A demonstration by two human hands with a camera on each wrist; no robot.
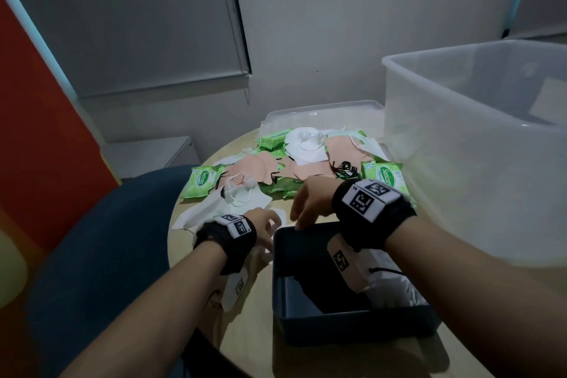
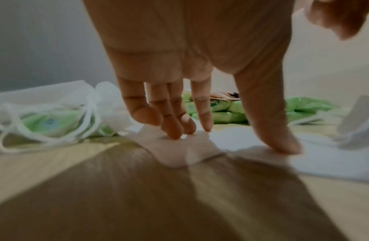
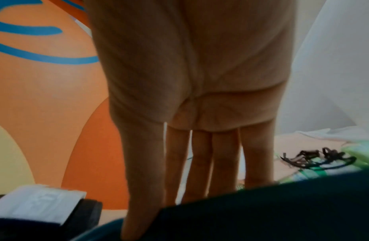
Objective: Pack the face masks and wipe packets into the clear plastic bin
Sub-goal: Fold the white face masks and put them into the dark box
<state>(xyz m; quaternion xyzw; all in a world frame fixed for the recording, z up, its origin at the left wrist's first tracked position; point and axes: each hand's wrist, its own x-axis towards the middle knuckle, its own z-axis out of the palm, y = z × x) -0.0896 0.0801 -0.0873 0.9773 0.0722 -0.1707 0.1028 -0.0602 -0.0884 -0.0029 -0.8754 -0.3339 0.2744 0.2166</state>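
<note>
A heap of green wipe packets (image 1: 202, 178), peach masks (image 1: 251, 169) and white masks (image 1: 303, 147) covers the far half of the round table (image 1: 196, 255). The big clear bin (image 1: 445, 163) stands at the right. My left hand (image 1: 265, 221) is down on the table by the heap. Its straight fingers (image 2: 175, 130) press a peach mask (image 2: 175, 153) and its thumb rests on a white mask (image 2: 251, 143). My right hand (image 1: 302, 209) hangs open just past the far rim of a dark box (image 1: 337, 328), its fingers (image 3: 202, 163) straight and holding nothing.
Inside the dark box lie a tagged peach mask (image 1: 343, 264) and a white mask (image 1: 389, 279). The bin's clear lid (image 1: 322, 113) lies behind the heap. Another tagged mask (image 1: 236, 285) sits under my left forearm. A blue chair (image 1: 101, 255) is at the table's left.
</note>
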